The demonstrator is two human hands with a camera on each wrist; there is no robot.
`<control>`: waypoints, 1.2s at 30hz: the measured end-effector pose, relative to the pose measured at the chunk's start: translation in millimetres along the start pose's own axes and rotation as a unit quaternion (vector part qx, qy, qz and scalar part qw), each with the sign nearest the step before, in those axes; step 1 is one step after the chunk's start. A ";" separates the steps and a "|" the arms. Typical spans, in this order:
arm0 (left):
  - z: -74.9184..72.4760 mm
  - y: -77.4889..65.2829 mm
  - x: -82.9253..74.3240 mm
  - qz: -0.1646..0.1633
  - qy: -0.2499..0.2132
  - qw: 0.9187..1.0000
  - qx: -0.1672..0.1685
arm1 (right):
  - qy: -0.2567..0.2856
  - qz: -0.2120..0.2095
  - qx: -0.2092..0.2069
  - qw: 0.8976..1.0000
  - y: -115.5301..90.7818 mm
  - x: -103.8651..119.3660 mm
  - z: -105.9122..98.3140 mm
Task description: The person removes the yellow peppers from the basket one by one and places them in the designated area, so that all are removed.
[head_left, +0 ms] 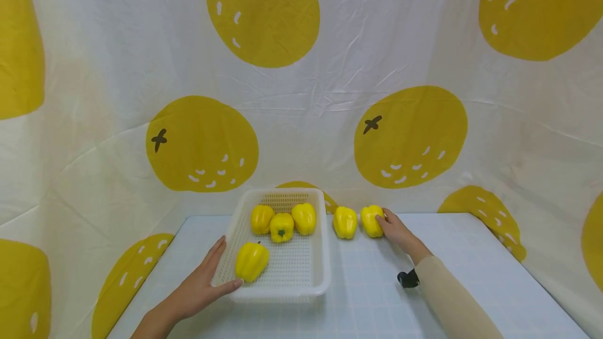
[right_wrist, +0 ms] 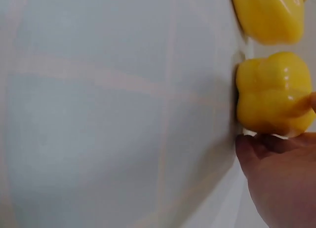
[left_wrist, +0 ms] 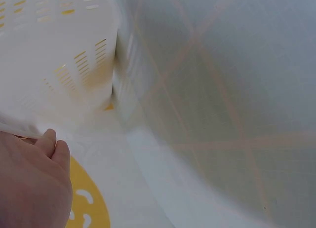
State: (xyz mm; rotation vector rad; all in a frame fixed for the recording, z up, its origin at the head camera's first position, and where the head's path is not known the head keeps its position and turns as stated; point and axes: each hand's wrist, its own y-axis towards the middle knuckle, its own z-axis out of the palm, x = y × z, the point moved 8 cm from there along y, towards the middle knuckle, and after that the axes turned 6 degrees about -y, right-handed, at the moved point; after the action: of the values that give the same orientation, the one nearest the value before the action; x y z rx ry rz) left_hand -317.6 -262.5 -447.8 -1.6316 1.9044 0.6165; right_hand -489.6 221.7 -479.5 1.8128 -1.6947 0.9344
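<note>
A white plastic basket point(head_left: 294, 292) with slotted walls stands on the table and holds several yellow bell peppers. My left hand point(head_left: 200, 284) grips its front left corner, thumb over the rim and fingers along the outer left side. In the left wrist view the fingers point(left_wrist: 49, 139) lie at the rim. To the basket's right, near the back, my right hand point(head_left: 400, 232) holds a yellow bell pepper point(head_left: 371, 221) at its right side. The right wrist view has the thumb on this pepper point(right_wrist: 271, 92) and the fingers beside it. Another yellow bell pepper point(head_left: 345, 223) stands just left of it.
Inside the basket, one pepper point(head_left: 252, 261) lies near the front left and the others point(head_left: 281, 227) cluster at the back. A black object point(head_left: 408, 279) shows beside the right sleeve. Behind the pale checked table point(head_left: 367, 297) hangs a fruit-print curtain point(head_left: 325, 140).
</note>
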 end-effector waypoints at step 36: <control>-2.1 -1.8 -3.1 0.018 0.007 1.000 -0.004 | -0.098 -0.051 -0.005 0.994 -52.8 26.0 -26.1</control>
State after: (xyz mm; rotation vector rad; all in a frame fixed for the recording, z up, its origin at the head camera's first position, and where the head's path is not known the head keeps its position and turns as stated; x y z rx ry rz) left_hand -315.7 -261.9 -444.2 -1.6131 1.9473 0.6299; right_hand -441.5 230.1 -437.6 2.0197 -1.6997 0.7236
